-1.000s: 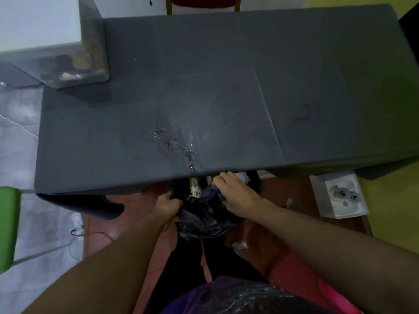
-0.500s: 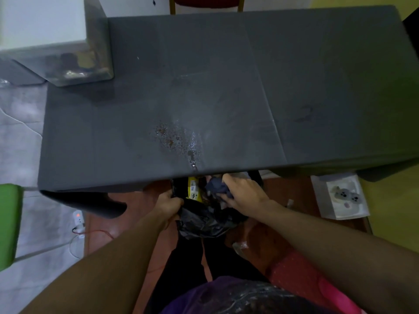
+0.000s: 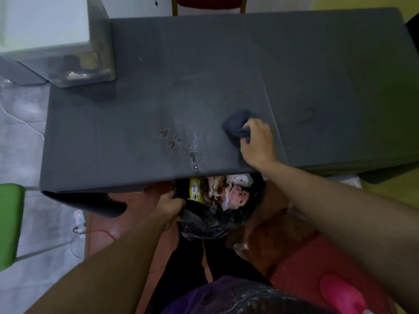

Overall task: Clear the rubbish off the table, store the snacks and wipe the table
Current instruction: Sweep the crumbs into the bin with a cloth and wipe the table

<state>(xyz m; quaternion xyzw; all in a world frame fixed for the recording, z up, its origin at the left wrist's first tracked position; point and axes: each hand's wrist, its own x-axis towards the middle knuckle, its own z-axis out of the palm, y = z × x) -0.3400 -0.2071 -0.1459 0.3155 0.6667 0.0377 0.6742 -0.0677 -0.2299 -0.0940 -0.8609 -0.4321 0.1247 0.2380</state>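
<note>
**Dark cloth (image 3: 237, 123) on a grey table (image 3: 317, 64), rubbish bag held open below**

The right hand (image 3: 257, 145) grips a crumpled dark blue cloth, fingers curled round it, and presses it onto the tabletop near the middle of the near edge. Just left of the cloth lies a wet spill (image 3: 179, 142) of brown spots and shiny droplets, trailing to the table's near edge; cloth and spill are apart.

Below that edge, the left hand (image 3: 171, 203) pinches the rim of a black rubbish bag (image 3: 204, 223), holding its mouth open. Inside are crumpled white and pink tissues (image 3: 233, 192) and a yellow wrapper (image 3: 195, 190).

At the table's far left corner stands a clear plastic container (image 3: 90, 64) with a white lid. A red chair (image 3: 208, 1) stands beyond the far edge. A green chair (image 3: 9, 223) shows at the left, with a white power strip (image 3: 79, 219) on the floor beside it.
</note>
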